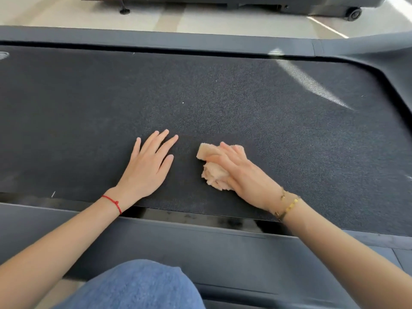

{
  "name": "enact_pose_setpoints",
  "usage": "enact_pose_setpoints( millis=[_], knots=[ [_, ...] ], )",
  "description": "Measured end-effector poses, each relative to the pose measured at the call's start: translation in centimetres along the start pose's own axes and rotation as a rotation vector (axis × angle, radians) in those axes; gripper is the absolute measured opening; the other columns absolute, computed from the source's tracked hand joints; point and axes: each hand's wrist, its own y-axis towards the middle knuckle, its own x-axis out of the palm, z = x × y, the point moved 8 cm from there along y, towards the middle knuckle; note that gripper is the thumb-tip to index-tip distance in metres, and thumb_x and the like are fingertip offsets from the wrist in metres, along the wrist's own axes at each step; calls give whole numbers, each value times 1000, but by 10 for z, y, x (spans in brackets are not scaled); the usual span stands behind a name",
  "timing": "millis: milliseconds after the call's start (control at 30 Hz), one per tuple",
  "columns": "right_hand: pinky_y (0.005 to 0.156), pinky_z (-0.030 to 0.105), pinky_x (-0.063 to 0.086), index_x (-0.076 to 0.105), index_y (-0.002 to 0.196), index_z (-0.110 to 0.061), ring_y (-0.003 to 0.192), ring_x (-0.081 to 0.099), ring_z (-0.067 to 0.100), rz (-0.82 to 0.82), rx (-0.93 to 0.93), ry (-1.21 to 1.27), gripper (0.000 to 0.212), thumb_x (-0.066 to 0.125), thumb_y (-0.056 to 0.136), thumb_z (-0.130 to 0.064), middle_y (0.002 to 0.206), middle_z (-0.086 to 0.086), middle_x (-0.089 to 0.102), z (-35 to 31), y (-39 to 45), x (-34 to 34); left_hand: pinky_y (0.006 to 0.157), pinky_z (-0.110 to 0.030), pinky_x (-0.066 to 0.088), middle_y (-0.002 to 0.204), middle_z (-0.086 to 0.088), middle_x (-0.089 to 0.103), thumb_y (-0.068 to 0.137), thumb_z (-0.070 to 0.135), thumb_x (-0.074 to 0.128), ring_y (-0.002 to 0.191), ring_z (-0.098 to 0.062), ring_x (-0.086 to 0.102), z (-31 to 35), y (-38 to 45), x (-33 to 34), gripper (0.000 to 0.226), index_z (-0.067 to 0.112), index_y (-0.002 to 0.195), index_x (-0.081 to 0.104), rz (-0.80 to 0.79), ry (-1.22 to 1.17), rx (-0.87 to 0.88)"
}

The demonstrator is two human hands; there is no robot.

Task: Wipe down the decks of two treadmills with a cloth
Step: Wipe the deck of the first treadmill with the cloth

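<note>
A dark, grainy treadmill deck (pixel 200 90) stretches across the whole view. My right hand (pixel 243 172) presses a crumpled peach cloth (pixel 211 172) onto the deck near its front edge, fingers closed over the cloth. A little to the left, my left hand (pixel 149 163) lies flat on the deck with its fingers spread and nothing in it. About a hand's width of belt separates the two hands.
Grey side rails run along the near edge (pixel 200 246) and far edge (pixel 178 41) of the deck. A second machine's base (pixel 245 3) with a wheel (pixel 354 14) stands on the pale floor beyond. My knee in blue jeans (pixel 138 286) is at the bottom.
</note>
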Motion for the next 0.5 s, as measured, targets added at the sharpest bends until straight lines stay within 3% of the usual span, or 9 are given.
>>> enact_pose_setpoints(
  millis=[100,200,333,500],
  knots=[
    [119,35,12,39,144,-13,142,21,26,-70,-176,64,43,38,103,-27,152,7,33,-40,6,17,122,-55,8,164,4,17,103,39,25,152,-16,7,-16,-3,-5,54,31,156,20,-6,49,0],
    [121,42,12,45,139,-5,141,30,29,-62,-306,26,39,47,102,-16,150,11,39,-82,30,39,121,-55,8,164,1,18,104,37,28,152,-19,8,-36,-6,-13,53,29,156,22,12,50,-66],
    [123,39,8,48,137,-6,144,26,32,-29,-269,-39,38,51,101,-17,150,12,39,-97,55,50,122,-52,6,164,2,17,104,37,25,152,-19,7,-52,-10,-17,53,28,156,22,31,5,-101],
    [120,44,16,48,138,-7,147,20,32,-81,-194,-58,40,47,103,-25,153,12,33,-80,22,46,123,-51,5,163,2,19,105,33,32,152,-19,9,-55,-10,-17,51,27,155,26,64,-17,-103]
  ],
)
